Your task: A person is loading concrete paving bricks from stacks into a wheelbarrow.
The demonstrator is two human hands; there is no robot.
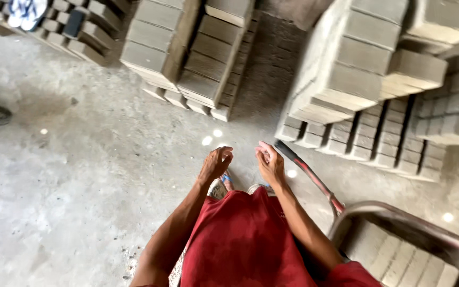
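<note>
Viewing from the head camera, I find both hands raised in front of the red garment at lower centre of the frame, neither carrying anything. The left hand [216,163] is loosely curled, fingers bent inward, palm empty. The right hand [270,163] is likewise half-curled, fingers drawn together, nothing in its grip. The two hands are near each other but apart; I cannot tell whether the fingertips are rubbing off dust.

Nearest the right hand is a dark, red-banded metal handle [309,172] running from centre frame down to the lower right, where it joins the curved steel rim of a barrow [399,212]. Inside the barrow lies a row of grey moulded concrete blocks [399,260], set side by side.

Tall stacks of grey concrete blocks [351,69] stand at upper right, and further stacks [187,53] at upper centre, all resting on the pale concrete floor [81,186]. A pair of blue and white sandals [25,11] sits on low blocks at upper left.

My judgement: the work stands between lifts, hands free, with the barrow loaded. The next move calls for a firm two-handed hold on a block edge, or on the handle, with fingers clear of the neighbouring blocks.
</note>
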